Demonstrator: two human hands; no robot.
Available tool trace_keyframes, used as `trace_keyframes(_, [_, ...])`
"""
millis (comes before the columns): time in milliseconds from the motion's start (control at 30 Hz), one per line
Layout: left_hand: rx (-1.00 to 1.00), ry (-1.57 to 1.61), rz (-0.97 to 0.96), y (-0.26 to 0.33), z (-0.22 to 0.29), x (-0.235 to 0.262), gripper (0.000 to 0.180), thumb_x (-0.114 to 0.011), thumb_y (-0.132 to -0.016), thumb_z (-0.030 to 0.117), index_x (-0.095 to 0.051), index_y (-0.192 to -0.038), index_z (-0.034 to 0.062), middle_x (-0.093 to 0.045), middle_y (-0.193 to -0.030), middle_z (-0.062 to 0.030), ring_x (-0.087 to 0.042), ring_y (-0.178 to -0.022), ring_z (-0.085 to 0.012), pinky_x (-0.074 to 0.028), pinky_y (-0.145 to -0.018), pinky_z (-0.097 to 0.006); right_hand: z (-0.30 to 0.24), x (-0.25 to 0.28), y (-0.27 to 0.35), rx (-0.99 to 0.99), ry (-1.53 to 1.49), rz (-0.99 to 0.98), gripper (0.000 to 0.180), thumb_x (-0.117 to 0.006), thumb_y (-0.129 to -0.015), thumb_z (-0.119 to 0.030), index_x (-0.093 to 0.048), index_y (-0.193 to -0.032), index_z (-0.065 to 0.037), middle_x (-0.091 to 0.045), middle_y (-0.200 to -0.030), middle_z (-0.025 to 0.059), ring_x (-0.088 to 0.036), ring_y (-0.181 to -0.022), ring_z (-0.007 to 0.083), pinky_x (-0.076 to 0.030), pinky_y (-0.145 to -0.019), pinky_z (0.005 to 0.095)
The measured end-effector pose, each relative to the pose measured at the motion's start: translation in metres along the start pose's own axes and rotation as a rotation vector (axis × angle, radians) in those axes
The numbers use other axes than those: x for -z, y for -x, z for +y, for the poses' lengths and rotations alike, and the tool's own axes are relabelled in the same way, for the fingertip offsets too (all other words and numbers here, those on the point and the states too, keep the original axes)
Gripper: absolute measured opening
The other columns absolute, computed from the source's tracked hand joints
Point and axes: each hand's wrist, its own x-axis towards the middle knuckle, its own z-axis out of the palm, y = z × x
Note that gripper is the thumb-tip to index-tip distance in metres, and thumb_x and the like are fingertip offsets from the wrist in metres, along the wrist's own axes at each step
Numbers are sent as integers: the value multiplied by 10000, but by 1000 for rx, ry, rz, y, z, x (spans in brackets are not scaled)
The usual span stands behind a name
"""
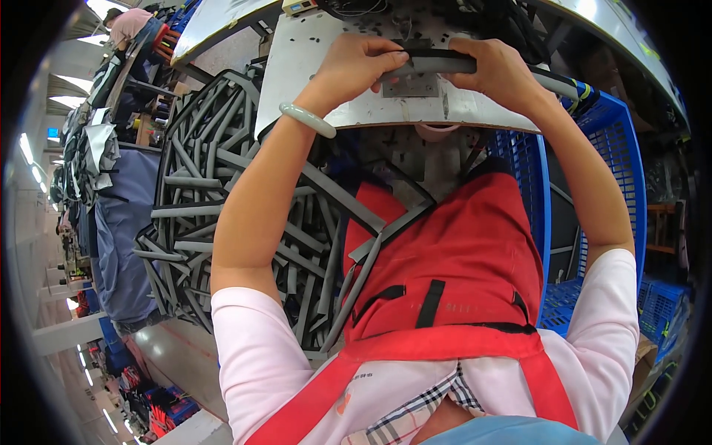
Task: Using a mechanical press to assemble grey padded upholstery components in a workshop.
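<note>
A grey padded strip [432, 62] with a black edge lies crosswise over the white worktable, held by both my hands. My left hand [354, 68] is closed, thumb and fingers pinching the strip near its left end. Further right, my right hand [498, 73] is closed around the same strip, thumb below and fingers over the top. Past the right wrist, a grey length [555, 83] runs toward the blue crate; the hand hides whether it is the same piece. Under the strip, a metal plate [420, 89] is set into the tabletop.
Many similar grey strips [194, 211] are heaped at my left, some across my red apron [452, 259]. A blue plastic crate [545, 222] stands at my right. Small black bits dot the worktable [297, 81]. Another person [132, 26] is at the far left.
</note>
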Motion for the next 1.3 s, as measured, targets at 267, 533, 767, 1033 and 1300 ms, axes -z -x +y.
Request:
trace_keyframes(267, [-25,-46,35,-13,-15,6,295,-687,-861,224,-704,-988,-42,-675,-730,-68,-543,-517,-89,-463,-505,-229,12,-13,-11,24,1,23,478,-725,-756,-314,-653,-1149,-51,-681,-913,189,-658,-836,344,-518,-762,382])
trace_keyframes(533, [-81,56,50,-32,-23,9,246,-653,-869,177,-700,-1001,-26,-688,-788,-83,-590,-598,-127,-476,-566,-251,18,-8,-38,24,38,-37,483,-742,-788,-289,-634,-1176,-24,-674,-924,219,-664,-797,321,-518,-775,350])
trace_keyframes(767, [-83,-454,100,9,9,19,218,-684,-850,203,-717,-908,-5,-698,-791,-149,-644,-696,-187,-492,-641,-314,-29,-8,30,212,-81,36,332,-713,-729,-83,-630,-1042,-14,-629,-1062,161,-625,-987,321,-512,-801,367])
trace_keyframes(1033, [-548,-282,16,31,67,-62,195,-629,-809,119,-700,-905,-36,-633,-765,-262,-642,-686,-391,-506,-646,-420,-110,-95,43,618,513,454,285,-567,-873,-187,-634,-1095,-21,-616,-1097,120,-591,-1056,245,-468,-902,356])
trace_keyframes(1300, [-517,-396,541,94,-34,-39,226,-626,-906,149,-652,-1074,0,-676,-932,-102,-638,-833,-212,-499,-758,-284,-41,40,70,158,73,-133,298,-695,-782,-148,-553,-1020,-37,-614,-928,185,-589,-896,389,-471,-744,430])
